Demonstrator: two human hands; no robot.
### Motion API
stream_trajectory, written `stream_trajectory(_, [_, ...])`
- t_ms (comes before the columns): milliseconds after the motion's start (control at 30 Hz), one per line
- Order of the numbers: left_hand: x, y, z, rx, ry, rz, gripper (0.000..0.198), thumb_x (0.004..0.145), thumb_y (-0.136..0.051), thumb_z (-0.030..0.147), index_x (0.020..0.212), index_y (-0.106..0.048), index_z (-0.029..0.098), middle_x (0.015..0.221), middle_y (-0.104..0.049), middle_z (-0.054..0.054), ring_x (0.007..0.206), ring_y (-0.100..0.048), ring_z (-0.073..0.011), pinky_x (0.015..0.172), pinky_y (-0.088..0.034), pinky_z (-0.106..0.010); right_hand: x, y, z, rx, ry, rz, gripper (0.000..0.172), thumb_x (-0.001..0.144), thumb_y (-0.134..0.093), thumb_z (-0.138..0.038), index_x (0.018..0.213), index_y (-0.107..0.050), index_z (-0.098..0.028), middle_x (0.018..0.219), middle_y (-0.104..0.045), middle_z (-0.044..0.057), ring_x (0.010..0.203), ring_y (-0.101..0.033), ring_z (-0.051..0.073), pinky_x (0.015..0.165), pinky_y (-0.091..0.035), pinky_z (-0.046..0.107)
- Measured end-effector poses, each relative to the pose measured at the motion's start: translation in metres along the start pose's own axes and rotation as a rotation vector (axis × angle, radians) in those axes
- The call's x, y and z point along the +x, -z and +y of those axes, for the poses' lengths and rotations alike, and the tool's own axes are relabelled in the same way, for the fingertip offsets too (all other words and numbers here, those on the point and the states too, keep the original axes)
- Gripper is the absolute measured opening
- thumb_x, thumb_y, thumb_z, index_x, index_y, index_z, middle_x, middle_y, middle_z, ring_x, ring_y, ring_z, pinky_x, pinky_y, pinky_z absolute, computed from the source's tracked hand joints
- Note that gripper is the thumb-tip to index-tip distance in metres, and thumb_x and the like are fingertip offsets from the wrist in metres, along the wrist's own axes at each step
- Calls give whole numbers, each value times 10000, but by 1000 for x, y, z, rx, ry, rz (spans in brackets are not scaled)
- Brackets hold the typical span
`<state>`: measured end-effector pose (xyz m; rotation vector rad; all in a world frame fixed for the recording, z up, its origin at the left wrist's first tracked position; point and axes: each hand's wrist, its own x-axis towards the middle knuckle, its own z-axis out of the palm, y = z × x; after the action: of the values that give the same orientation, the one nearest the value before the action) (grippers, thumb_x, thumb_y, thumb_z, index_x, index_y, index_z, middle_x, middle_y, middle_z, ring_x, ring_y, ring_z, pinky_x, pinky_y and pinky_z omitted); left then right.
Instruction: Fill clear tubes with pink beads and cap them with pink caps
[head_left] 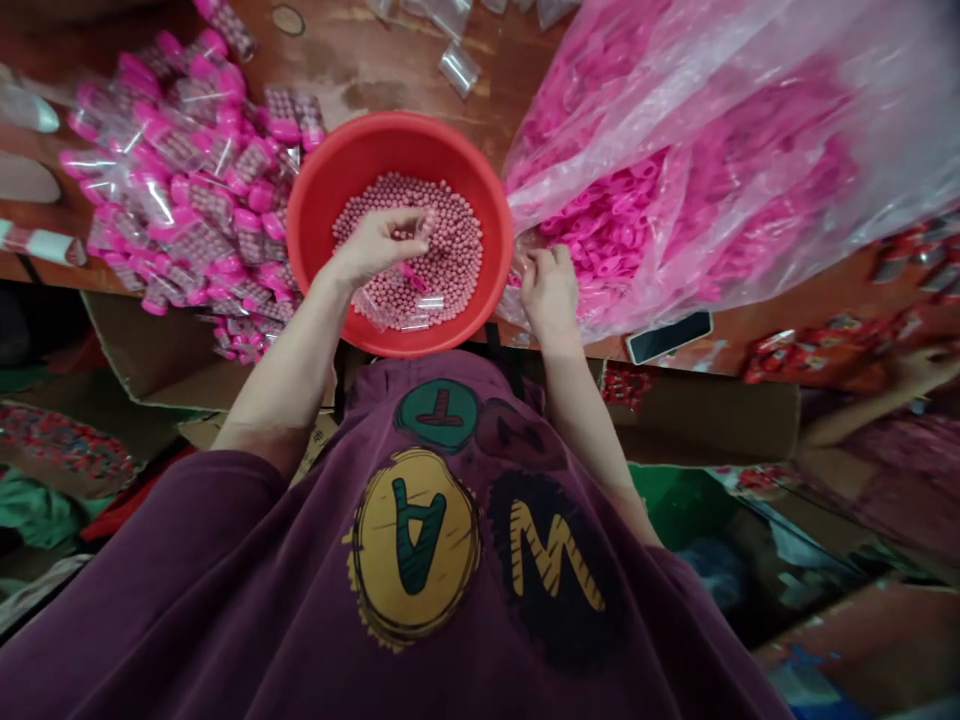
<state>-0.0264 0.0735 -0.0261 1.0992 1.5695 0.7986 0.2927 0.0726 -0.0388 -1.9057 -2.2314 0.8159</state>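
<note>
My left hand [379, 248] hangs over a red plastic basin [330, 200], its fingertips pinched together above a heap of small pink beads [450, 235]. I cannot tell whether the pinch holds anything. A small clear sleeve with a pink piece [409, 295] lies on the beads below it. My right hand [551, 297] sits just beyond the basin's right rim, with fingers curled over the edge of a big clear plastic bag [675, 170] full of pink plastic pieces. Filled clear packets with pink caps [195, 170] lie heaped to the left of the basin.
The wooden table [360, 60] holds several loose clear sleeves [459, 68] at the back and a black phone [669, 337] at right. Red packets [817, 350] lie further right, near a co-worker's forearm [900, 385]. Cardboard flaps [697, 420] stick out below the table edge.
</note>
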Motion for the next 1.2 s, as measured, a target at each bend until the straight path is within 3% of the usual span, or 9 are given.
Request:
stream_trajectory(67, [-5, 15, 8, -49, 28, -33, 181, 913, -833, 219, 1085, -817, 166, 1008, -796, -40, 1196, -782, -277, 1111, -626, -520, 3, 4, -34, 2, 129, -21, 483, 1170, -316, -308, 1400, -714, -161, 1315, -695, 194, 1252, -674, 347, 1129, -588, 554])
stream_trajectory(167, [-14, 23, 20, 6, 48, 3, 248, 1021, -729, 254, 1249, -786, 174, 1122, -795, -65, 1284, -776, -299, 1068, -648, -538, 9, -9, -93, -49, 326, -258, 440, 1135, -379, -214, 1396, -724, -132, 1335, -740, 197, 1274, -696, 351, 1162, -570, 528])
stream_trajectory(333, [-37, 18, 41, -97, 88, -10, 386, 1000, -639, 148, 1373, -716, 208, 1185, -810, -73, 1258, -791, -273, 1038, -673, -483, 20, -53, -147, -154, 351, -530, 437, 1097, -553, -261, 1428, -701, -17, 1447, -723, 296, 1317, -705, 438, 1167, -557, 576])
stream_trajectory(433, [-53, 16, 54, -287, 174, -42, 505, 899, -589, 46, 1363, -699, 212, 1201, -813, -70, 1219, -794, -240, 1062, -665, -441, 27, -67, -141, -18, 332, -536, 461, 1046, -563, -179, 1477, -686, -69, 1467, -731, 253, 1336, -692, 382, 1168, -551, 515])
stream_trajectory(567, [-65, 12, 63, -613, 260, -101, 587, 802, -602, 25, 1364, -654, 184, 1187, -802, -85, 1098, -804, -199, 889, -647, -306, 40, -64, -115, 340, 141, -463, 302, 1045, -611, -337, 1189, -784, -137, 1246, -813, 172, 1167, -717, 291, 1088, -582, 436])
stream_trajectory(667, [-66, 6, 62, -831, 278, -178, 600, 815, -655, 92, 1411, -614, 148, 1147, -797, -106, 987, -814, -196, 717, -587, -254, 44, -51, -95, 498, 45, -421, 441, 1047, -618, -548, 1207, -764, -163, 1184, -822, 133, 1013, -721, 243, 985, -630, 425])
stream_trajectory(833, [-58, -3, 59, -990, 308, -250, 380, 977, -629, 257, 1331, -673, 129, 996, -789, -97, 813, -787, -184, 627, -558, -256, 45, -17, -78, 1026, -23, -306, 660, 899, -790, -772, 1381, -710, -329, 1217, -797, 46, 863, -717, 193, 908, -683, 454])
stream_trajectory(967, [-56, -6, 61, -916, 336, -250, 254, 1029, -643, 235, 1256, -705, 138, 936, -737, -52, 724, -747, -151, 593, -505, -250, 46, 14, -87, 1035, 127, -204, 632, 907, -814, -780, 1379, -717, -370, 1259, -789, 24, 945, -752, 199, 961, -703, 476])
stream_trajectory(1200, [-58, -10, 66, -804, 379, -227, 185, 1062, -572, 209, 937, -691, 142, 817, -690, -44, 604, -625, -105, 536, -396, -233, 39, 40, -112, 769, 335, -132, 432, 993, -770, -702, 1036, -784, -272, 1015, -796, 19, 947, -730, 198, 939, -655, 419])
